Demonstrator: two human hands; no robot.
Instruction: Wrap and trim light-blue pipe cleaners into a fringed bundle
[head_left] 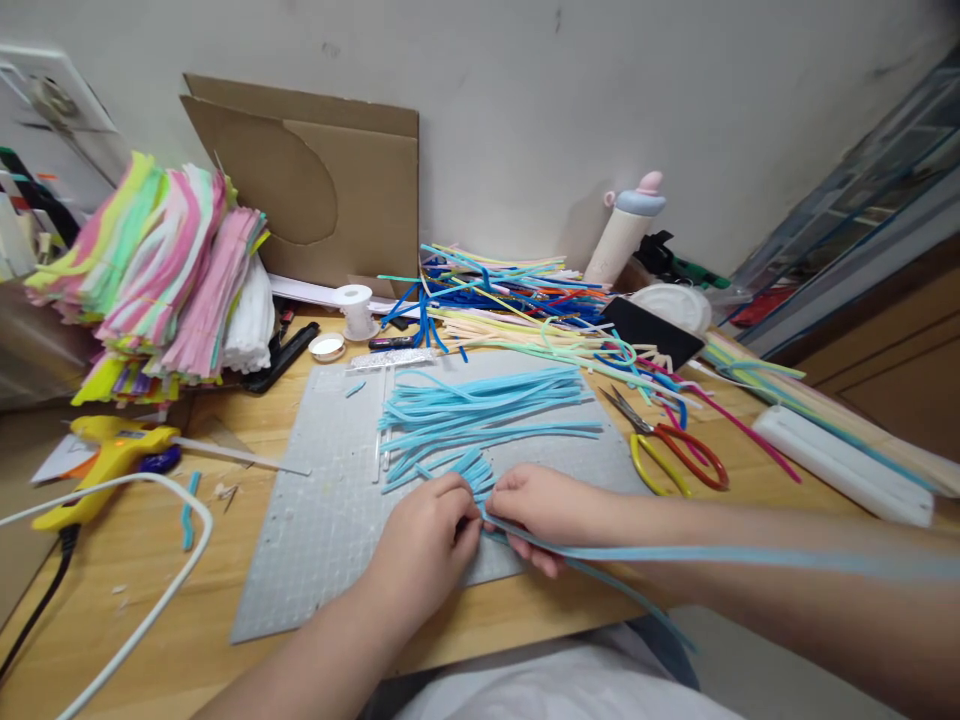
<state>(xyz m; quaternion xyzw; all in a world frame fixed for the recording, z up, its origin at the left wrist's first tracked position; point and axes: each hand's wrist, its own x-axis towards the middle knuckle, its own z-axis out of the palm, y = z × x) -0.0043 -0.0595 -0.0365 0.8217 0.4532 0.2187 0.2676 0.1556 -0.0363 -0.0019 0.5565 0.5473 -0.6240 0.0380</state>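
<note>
Light-blue pipe cleaners (645, 553) run from between my fingers toward the right edge of the view, one crossing over my right forearm and one bending down past the table edge. My left hand (431, 535) is closed, pinching their near end. Against it, my right hand (544, 510) is closed on the same strands. Just beyond the fingertips lies a bunch of short light-blue pieces (469, 468); whether it joins the held strands is hidden. Farther back, a pile of long light-blue pipe cleaners (487, 400) rests on the grey cutting mat (300, 560).
Scissors (660, 445) lie open on the right, near a white bar (840, 465). On the left sits a yellow glue gun (112, 460) with a looping white cable (180, 610). Mixed pipe cleaners (510, 290), a spool (356, 310), a bottle (626, 230) and cardboard (360, 190) stand behind.
</note>
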